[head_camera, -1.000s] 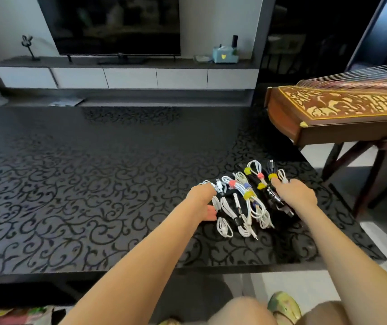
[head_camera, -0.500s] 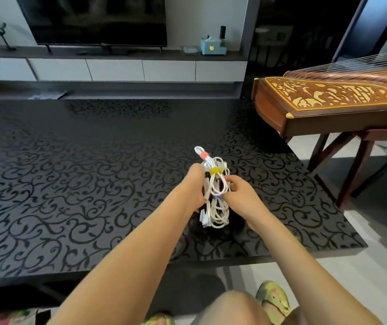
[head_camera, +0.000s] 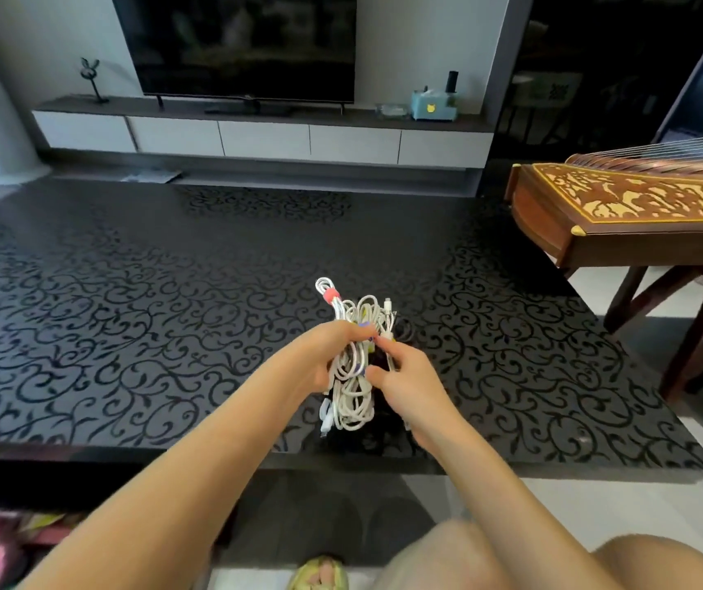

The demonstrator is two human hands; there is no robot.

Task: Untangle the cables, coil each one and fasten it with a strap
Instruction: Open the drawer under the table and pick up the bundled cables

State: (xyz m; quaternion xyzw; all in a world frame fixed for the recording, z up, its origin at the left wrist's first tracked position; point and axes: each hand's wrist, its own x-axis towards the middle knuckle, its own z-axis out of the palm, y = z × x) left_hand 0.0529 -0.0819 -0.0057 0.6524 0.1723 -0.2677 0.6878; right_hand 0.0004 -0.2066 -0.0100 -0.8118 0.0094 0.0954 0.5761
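A bunch of coiled white cables (head_camera: 356, 389) with coloured straps hangs between my two hands above the black patterned table (head_camera: 128, 334). One coil with a pink strap (head_camera: 331, 296) sticks up at the top. My left hand (head_camera: 324, 355) grips the bunch from the left, fingers curled round it. From the right, my right hand (head_camera: 405, 379) pinches the bunch with thumb and fingertips. Dark cables in the bunch are mostly hidden behind the white ones.
A wooden zither (head_camera: 639, 215) on a stand sits past the table's right edge. Beyond the table are a TV (head_camera: 239, 44) and a low white cabinet (head_camera: 264, 138). The table's near edge runs just below my forearms.
The coiled cables lay in a row on the table; both hands swept them together and lifted them as one bunch, now held a little closer to me.
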